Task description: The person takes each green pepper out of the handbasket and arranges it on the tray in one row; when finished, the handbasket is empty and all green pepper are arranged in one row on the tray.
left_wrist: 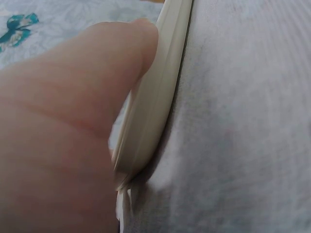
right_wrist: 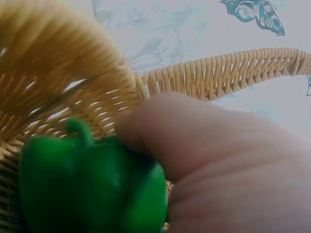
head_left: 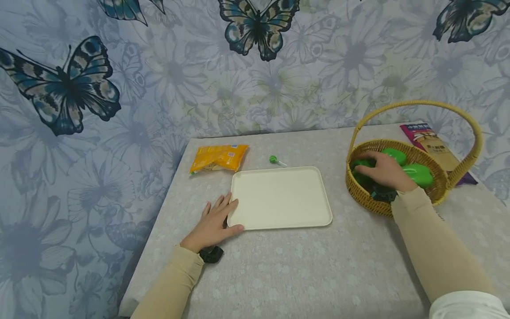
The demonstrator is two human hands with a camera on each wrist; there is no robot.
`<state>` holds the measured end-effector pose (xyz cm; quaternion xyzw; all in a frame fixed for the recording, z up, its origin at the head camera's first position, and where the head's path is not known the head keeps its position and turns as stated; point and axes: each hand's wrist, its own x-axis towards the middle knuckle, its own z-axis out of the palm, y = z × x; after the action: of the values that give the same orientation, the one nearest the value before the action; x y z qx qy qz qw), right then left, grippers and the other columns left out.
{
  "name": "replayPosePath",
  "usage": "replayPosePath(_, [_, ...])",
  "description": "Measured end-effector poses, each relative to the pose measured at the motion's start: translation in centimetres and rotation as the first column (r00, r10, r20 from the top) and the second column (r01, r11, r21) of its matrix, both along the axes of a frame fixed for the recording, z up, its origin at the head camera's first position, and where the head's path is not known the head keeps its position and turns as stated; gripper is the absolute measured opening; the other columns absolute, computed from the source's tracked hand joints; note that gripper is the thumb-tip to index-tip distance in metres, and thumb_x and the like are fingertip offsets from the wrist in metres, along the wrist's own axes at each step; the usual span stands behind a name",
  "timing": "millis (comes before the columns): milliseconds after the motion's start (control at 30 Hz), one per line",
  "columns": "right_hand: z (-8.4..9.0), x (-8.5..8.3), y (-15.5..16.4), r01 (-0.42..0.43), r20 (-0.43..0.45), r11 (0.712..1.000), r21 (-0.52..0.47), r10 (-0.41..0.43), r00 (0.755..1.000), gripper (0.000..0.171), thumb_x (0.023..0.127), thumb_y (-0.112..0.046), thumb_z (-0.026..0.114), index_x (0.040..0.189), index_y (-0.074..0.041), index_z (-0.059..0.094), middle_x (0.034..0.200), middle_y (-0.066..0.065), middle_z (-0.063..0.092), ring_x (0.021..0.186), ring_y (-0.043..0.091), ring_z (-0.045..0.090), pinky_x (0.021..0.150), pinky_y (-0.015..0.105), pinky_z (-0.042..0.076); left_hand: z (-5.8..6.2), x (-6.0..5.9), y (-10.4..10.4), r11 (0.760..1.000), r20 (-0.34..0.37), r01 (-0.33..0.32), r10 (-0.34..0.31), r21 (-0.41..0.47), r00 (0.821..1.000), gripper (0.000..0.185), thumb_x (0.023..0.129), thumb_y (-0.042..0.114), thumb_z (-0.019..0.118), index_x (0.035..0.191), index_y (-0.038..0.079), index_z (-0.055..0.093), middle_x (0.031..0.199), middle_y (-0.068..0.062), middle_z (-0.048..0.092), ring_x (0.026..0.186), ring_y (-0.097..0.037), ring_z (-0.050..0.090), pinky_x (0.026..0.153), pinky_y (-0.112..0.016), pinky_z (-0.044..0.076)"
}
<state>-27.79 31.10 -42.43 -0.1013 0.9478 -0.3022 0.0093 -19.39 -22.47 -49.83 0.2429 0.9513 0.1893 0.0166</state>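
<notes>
My left hand (head_left: 213,223) rests on the left edge of a cream rectangular tray (head_left: 280,199), its fingers spread and the thumb at the near corner. In the left wrist view the thumb touches the rim of the tray (left_wrist: 158,102). Over on the right, my right hand (head_left: 385,170) reaches into a wicker basket (head_left: 364,200) and grips a green bell pepper (right_wrist: 92,184). The pepper's stem points up in the right wrist view. Beside that hand in the basket lie a smooth elongated green item (head_left: 419,174) and another green item (head_left: 394,153), partly hidden.
An orange snack bag (head_left: 219,158) lies behind the tray's left corner. Behind the tray is a green lollipop (head_left: 273,159) with a white stick. A purple and tan packet (head_left: 436,148) sits behind the basket, whose tall handle (head_left: 414,103) arches above it.
</notes>
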Motion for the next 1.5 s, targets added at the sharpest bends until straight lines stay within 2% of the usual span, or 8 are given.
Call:
replayPosePath(433, [1.04, 0.44, -0.10, 0.136, 0.011, 0.988, -0.067, -0.136, 0.991, 0.051, 0.096, -0.039, 0.042, 0.135, -0.007, 0.043, 0.122, 0.026, 0.052, 0.082, 0.035, 0.058, 0.067, 0.048, 0.046, 0.22, 0.05, 0.02, 1.000, -0.003, -0.013, 0.014, 0.023, 1.000, 0.087, 0.081, 0.070, 0.048, 0.149, 0.024, 0.022, 0.155, -0.002, 0.006, 0.141, -0.029, 0.005, 0.105, -0.059, -0.003])
replayPosePath(633, [0.90, 0.30, 0.02, 0.127, -0.026, 0.990, -0.069, -0.129, 0.991, 0.044, 0.097, -0.023, 0.035, 0.137, -0.008, 0.043, 0.123, 0.024, 0.050, 0.052, 0.022, 0.044, 0.050, 0.039, 0.039, 0.32, 0.02, 0.01, 1.000, 0.012, -0.015, 0.015, 0.021, 1.000, 0.087, 0.081, 0.071, 0.047, 0.149, 0.024, 0.021, 0.155, -0.001, 0.004, 0.141, -0.027, 0.004, 0.105, -0.058, -0.004])
replayPosePath(800, [0.85, 0.43, 0.07, 0.123, -0.049, 0.991, -0.055, -0.126, 0.991, 0.042, 0.097, -0.015, 0.032, 0.136, -0.011, 0.047, 0.068, 0.016, 0.052, 0.038, 0.012, 0.021, 0.036, 0.034, 0.032, 0.45, -0.09, -0.13, 1.000, 0.020, 0.001, -0.001, 0.026, 1.000, 0.086, 0.081, 0.070, 0.047, 0.149, 0.025, 0.020, 0.156, -0.001, 0.003, 0.141, -0.028, 0.003, 0.105, -0.059, -0.004])
replayPosePath(867, [0.83, 0.51, 0.08, 0.120, -0.041, 0.992, -0.045, -0.122, 0.992, 0.042, 0.098, -0.020, 0.032, 0.136, -0.011, 0.047, 0.071, 0.018, 0.055, 0.042, 0.017, 0.033, 0.042, 0.037, 0.038, 0.42, -0.09, -0.13, 1.000, 0.013, 0.007, -0.007, 0.026, 1.000, 0.086, 0.081, 0.070, 0.047, 0.149, 0.025, 0.020, 0.156, -0.002, 0.004, 0.141, -0.028, 0.003, 0.105, -0.059, -0.004])
replayPosePath(967, [0.86, 0.70, -0.01, 0.100, -0.001, 0.994, -0.048, -0.101, 0.995, 0.048, 0.098, -0.037, 0.038, 0.137, -0.010, 0.045, 0.113, 0.022, 0.056, 0.076, 0.032, 0.056, 0.064, 0.049, 0.046, 0.27, -0.04, -0.14, 1.000, 0.006, 0.007, -0.007, 0.022, 1.000, 0.085, 0.081, 0.070, 0.048, 0.149, 0.025, 0.021, 0.155, -0.002, 0.005, 0.140, -0.029, 0.005, 0.105, -0.060, -0.003])
replayPosePath(1067, [0.73, 0.69, -0.08, 0.080, 0.016, 0.996, -0.048, -0.080, 0.997, 0.067, 0.089, -0.053, 0.051, 0.137, -0.007, 0.043, 0.136, 0.023, 0.041, 0.113, 0.042, 0.045, 0.083, 0.058, 0.039, 0.14, 0.04, -0.18, 1.000, 0.011, 0.008, -0.008, 0.020, 1.000, 0.086, 0.081, 0.069, 0.048, 0.149, 0.025, 0.021, 0.155, -0.002, 0.004, 0.140, -0.030, 0.004, 0.104, -0.060, -0.003])
replayPosePath(1233, [0.41, 0.41, -0.16, 0.056, -0.025, 0.998, -0.016, -0.057, 0.998, 0.079, 0.078, -0.053, 0.068, 0.134, -0.003, 0.042, 0.133, 0.024, 0.041, 0.117, 0.044, 0.040, 0.089, 0.060, 0.035, 0.07, 0.07, -0.10, 1.000, 0.005, 0.001, -0.001, 0.020, 1.000, 0.086, 0.081, 0.070, 0.048, 0.149, 0.025, 0.021, 0.156, -0.002, 0.005, 0.141, -0.029, 0.004, 0.105, -0.060, -0.003])
replayPosePath(1500, [0.49, 0.63, -0.20, 0.064, -0.020, 0.998, -0.012, -0.064, 0.998, 0.078, 0.078, -0.048, 0.070, 0.134, -0.002, 0.041, 0.134, 0.027, 0.039, 0.115, 0.046, 0.040, 0.088, 0.061, 0.035, -0.14, 0.08, -0.13, 1.000, -0.004, 0.003, -0.003, 0.027, 1.000, 0.085, 0.081, 0.070, 0.048, 0.149, 0.025, 0.022, 0.155, -0.002, 0.005, 0.141, -0.029, 0.005, 0.105, -0.060, -0.003])
